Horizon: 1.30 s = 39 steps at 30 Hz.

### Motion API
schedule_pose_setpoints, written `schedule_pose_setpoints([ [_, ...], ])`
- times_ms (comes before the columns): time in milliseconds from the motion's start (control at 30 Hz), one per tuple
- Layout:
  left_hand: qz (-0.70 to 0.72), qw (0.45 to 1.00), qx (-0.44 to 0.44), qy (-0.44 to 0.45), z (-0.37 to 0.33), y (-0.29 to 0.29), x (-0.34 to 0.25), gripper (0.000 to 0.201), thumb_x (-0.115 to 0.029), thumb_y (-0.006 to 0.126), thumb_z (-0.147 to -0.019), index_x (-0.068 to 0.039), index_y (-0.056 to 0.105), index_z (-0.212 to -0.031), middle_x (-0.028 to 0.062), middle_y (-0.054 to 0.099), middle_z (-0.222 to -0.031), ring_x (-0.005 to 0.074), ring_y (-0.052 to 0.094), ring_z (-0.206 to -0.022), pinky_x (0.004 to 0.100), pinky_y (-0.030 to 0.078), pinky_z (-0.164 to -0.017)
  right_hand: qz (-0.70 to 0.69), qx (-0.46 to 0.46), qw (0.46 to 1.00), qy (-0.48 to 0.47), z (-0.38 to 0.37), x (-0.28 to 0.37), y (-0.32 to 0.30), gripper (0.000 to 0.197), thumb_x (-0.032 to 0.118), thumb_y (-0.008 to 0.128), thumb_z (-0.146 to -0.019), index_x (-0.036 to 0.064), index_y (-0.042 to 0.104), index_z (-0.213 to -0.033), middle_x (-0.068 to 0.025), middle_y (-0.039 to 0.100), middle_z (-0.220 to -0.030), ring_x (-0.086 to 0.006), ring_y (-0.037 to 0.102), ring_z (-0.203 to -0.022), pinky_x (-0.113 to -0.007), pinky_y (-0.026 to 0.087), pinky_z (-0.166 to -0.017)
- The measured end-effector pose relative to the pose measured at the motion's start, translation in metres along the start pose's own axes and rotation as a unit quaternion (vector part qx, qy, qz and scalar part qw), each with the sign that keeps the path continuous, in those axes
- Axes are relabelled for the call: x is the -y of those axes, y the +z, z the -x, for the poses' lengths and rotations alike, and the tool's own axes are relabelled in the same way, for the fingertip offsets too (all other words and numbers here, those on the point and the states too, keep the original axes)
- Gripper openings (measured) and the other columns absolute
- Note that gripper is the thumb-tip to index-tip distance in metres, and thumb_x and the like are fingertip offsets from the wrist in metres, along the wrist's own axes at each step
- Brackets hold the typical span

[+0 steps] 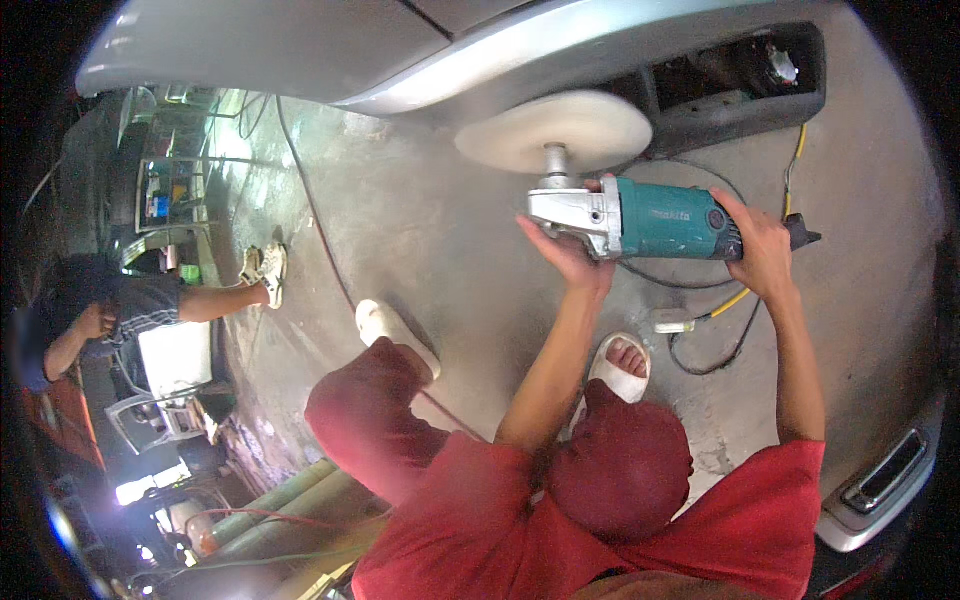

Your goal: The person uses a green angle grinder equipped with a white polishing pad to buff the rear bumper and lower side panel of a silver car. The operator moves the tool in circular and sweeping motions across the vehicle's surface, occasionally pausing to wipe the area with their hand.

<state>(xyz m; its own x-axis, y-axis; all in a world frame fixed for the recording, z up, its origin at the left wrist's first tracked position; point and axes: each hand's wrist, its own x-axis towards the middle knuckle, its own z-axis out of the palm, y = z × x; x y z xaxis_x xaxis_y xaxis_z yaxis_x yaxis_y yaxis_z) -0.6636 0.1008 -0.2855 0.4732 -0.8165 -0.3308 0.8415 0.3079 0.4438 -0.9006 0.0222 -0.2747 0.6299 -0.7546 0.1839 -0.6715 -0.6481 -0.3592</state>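
Both my hands hold a teal power polisher (668, 220) level above the floor. Its silver gear head points left, and a round white polishing pad (555, 133) sits on the spindle, its surface smeared as if spinning. My left hand (572, 258) cups the gear head from below, with fingertips showing behind it. My right hand (760, 248) is wrapped around the dark rear end of the body, where the cord leaves. Just beyond the pad is the lower edge of a grey car body panel (400, 60); whether they touch I cannot tell.
A black trough-like part (745, 125) lies at the upper right. Cords loop over the floor near a white connector (675, 322), and a dark red hose (318, 220) runs at left. Another person (140, 310) sits at far left. A light panel with a handle (885, 475) stands lower right.
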Motion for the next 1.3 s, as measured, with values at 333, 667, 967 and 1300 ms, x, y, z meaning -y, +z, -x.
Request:
schedule_pose_setpoints([
  [333, -0.095, 0.991, -0.060, 0.075, -0.056, -0.060, -0.046, 0.076, -0.074, 0.031, -0.086, -0.012, 0.044, -0.128, 0.0131, 0.060, -0.110, 0.0310, 0.060, -0.105, 0.0456, 0.048, -0.093, 0.034, -0.043, 0.998, -0.041, -0.038, 0.050, 0.051, 0.084, 0.002, 0.069, -0.057, 0.0232, 0.044, -0.135, -0.0088, 0.065, -0.097, -0.0290, 0.064, -0.087, -0.040, 0.051, -0.074],
  [667, -0.101, 0.988, -0.035, 0.109, -0.112, -0.097, -0.174, 0.073, -0.070, 0.032, -0.088, -0.012, 0.047, -0.129, 0.0104, 0.059, -0.116, 0.0309, 0.059, -0.105, 0.0473, 0.051, -0.089, -0.059, -0.007, 0.998, 0.008, -0.104, 0.138, 0.125, 0.087, 0.005, 0.072, -0.053, 0.0228, 0.045, -0.134, -0.0126, 0.067, -0.097, -0.0319, 0.066, -0.084, -0.041, 0.053, -0.072],
  [967, -0.120, 0.981, 0.046, 0.147, -0.044, -0.054, -0.156, 0.074, -0.070, 0.027, -0.090, -0.007, 0.050, -0.121, 0.0118, 0.061, -0.105, 0.0283, 0.062, -0.089, 0.0416, 0.054, -0.078, -0.110, -0.075, 0.991, -0.023, -0.070, 0.116, 0.086, 0.082, 0.009, 0.073, -0.053, 0.0223, 0.049, -0.131, -0.0118, 0.067, -0.098, -0.0305, 0.066, -0.086, -0.040, 0.052, -0.073],
  [1300, -0.183, 0.980, -0.017, 0.077, 0.021, 0.007, -0.076, 0.082, -0.072, 0.020, -0.090, -0.003, 0.045, -0.127, 0.0143, 0.053, -0.122, 0.0260, 0.052, -0.111, 0.0422, 0.040, -0.098, -0.129, -0.059, 0.990, 0.017, -0.007, 0.050, 0.056, 0.079, 0.006, 0.072, -0.055, 0.0115, 0.046, -0.130, -0.0184, 0.065, -0.105, -0.0371, 0.064, -0.094, -0.041, 0.050, -0.082],
])
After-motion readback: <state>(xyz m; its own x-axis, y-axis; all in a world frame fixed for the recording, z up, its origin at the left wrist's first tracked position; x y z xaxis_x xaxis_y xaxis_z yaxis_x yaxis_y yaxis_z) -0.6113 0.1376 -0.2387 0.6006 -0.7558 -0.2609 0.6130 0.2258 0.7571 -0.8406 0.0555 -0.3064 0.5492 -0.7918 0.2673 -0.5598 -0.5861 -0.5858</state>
